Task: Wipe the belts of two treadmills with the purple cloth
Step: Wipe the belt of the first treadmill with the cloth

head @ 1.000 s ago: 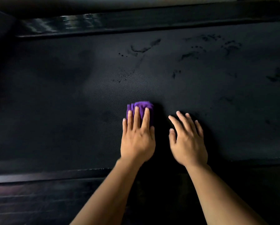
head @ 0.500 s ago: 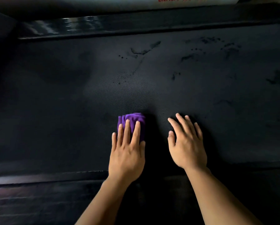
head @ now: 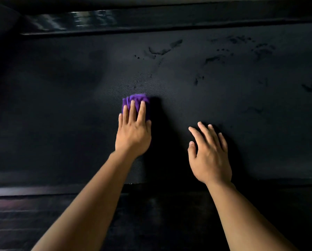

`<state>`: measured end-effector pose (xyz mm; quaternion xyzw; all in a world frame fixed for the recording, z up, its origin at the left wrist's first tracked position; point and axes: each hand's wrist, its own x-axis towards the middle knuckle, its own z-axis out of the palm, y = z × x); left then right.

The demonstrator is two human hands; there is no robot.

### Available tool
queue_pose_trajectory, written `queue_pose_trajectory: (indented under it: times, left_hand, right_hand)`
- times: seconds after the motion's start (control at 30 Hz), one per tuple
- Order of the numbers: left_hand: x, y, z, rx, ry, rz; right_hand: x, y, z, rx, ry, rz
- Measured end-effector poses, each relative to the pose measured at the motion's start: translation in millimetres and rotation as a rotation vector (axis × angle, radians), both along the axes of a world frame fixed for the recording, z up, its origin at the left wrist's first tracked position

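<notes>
I am looking down at a black textured belt (head: pixel 61 105) filling nearly the whole view, dimly lit, with a brighter patch near the middle. Dark wet-looking marks (head: pixel 162 49) are sitting toward 12 o'clock, and more smudges (head: pixel 256 49) are spreading toward 1 and 2 o'clock. A glossy side rail (head: pixel 97 20) is running along the far edge at 12 o'clock, catching a reflection at 11. A second rail (head: pixel 34 191) is bordering the near edge at 7 o'clock, and below it ribbed dark flooring (head: pixel 15 223) is showing at 8. The room beyond is too dark for me to read.

My left hand (head: pixel 133 134) is lying flat, fingers extended and close together, pressing the bunched cloth (head: pixel 137 100) onto the belt just above centre; the cloth is poking out past the fingertips toward 12 o'clock. I am not seeing the fingers curl around it, only resting on top.

My right hand (head: pixel 209 153) is sitting at 4 o'clock from the cloth, well apart from it, palm down with fingers spread, holding nothing. I cannot tell whether the palm is fully touching the belt.

Open belt is stretching wide toward 9 and 3 o'clock, and up to the far rail at 12.
</notes>
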<state>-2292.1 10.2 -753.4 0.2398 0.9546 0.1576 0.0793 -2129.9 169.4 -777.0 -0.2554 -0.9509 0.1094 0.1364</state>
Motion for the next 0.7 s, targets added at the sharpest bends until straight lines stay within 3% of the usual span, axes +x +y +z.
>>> queue_pose_trajectory:
  times: [0.2,0.5,0.7]
  left_hand:
    - [76.4,-63.3,4.1,-0.052,-0.025,-0.044]
    - [-58.1,-16.7,1.7,-0.043,-0.057,0.108]
    - [-7.5,-33.4,3.5,-0.019,-0.009,-0.033]
  right_hand:
    - [-0.2,0.0,0.3,0.019,0.018,0.001]
    - [0.7,0.1,1.4,0.006,-0.025,0.011]
    - [0.6,-0.3,1.6,0.005,-0.025,0.01]
